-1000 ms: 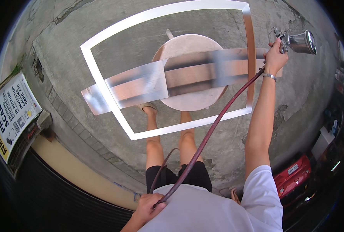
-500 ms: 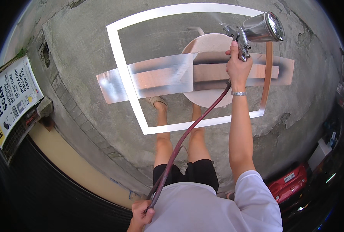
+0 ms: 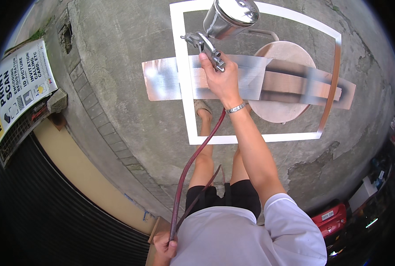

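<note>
My right hand point(image 3: 224, 82) is closed around the handle of a metal spray gun point(image 3: 208, 48), a shiny cup point(image 3: 231, 20) on top. The gun's nozzle points left, over the left side of a rectangular frame point(image 3: 176, 29). That frame is white on most sides, while its right side is bare brown. Beneath it lies a long flat board point(image 3: 162, 82) streaked with silver and dark paint, resting across a round pale stool point(image 3: 282, 111). From the gun a dark red hose point(image 3: 184, 173) runs down to my left hand point(image 3: 164, 244), whose fingers wrap round it near my waist.
Cracked concrete ground point(image 3: 117, 53) surrounds the stool. On the left stand a printed sign point(image 3: 24, 84), a stone block point(image 3: 57, 101) and a dark ribbed shutter point(image 3: 64, 195). A red car point(image 3: 329, 220) is at the lower right. My sandalled foot point(image 3: 202, 106) is near the board.
The spray gun in my right hand has moved from the frame's right part across to its left side. The view has shifted too. My left hand keeps hold of the hose.
</note>
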The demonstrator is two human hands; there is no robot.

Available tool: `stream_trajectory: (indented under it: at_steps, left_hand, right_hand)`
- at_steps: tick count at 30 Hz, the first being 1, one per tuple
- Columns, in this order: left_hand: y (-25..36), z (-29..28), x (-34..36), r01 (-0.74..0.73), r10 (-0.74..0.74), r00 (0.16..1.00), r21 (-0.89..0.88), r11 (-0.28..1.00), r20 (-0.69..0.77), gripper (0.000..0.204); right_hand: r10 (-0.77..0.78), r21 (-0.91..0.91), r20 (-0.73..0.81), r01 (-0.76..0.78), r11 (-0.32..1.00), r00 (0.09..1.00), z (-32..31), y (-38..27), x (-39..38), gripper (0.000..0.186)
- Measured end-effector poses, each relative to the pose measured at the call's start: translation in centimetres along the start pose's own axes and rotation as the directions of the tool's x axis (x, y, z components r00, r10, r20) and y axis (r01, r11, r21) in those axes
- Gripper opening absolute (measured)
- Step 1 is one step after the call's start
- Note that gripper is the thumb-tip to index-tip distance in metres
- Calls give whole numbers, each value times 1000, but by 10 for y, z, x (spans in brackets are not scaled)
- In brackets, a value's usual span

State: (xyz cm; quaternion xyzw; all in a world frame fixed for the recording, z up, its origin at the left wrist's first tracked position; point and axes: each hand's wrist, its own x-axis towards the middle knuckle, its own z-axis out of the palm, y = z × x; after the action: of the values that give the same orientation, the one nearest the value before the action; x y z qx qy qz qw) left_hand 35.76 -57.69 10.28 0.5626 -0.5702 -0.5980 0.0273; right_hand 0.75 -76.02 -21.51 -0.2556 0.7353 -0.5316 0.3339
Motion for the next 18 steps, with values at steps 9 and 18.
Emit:
stream_trajectory:
  at_steps: [9,18]
  left_hand:
    - [10,18,15,21,-27,997,74,997,76,46]
    - [59,100,78,-70,12,960,198,978,279,38]
  right_hand:
    - [11,-111,-205,-34,993,979,-70,40,27,41]
    - [101,-119,-560,-201,972,823,-288,101,75,35]
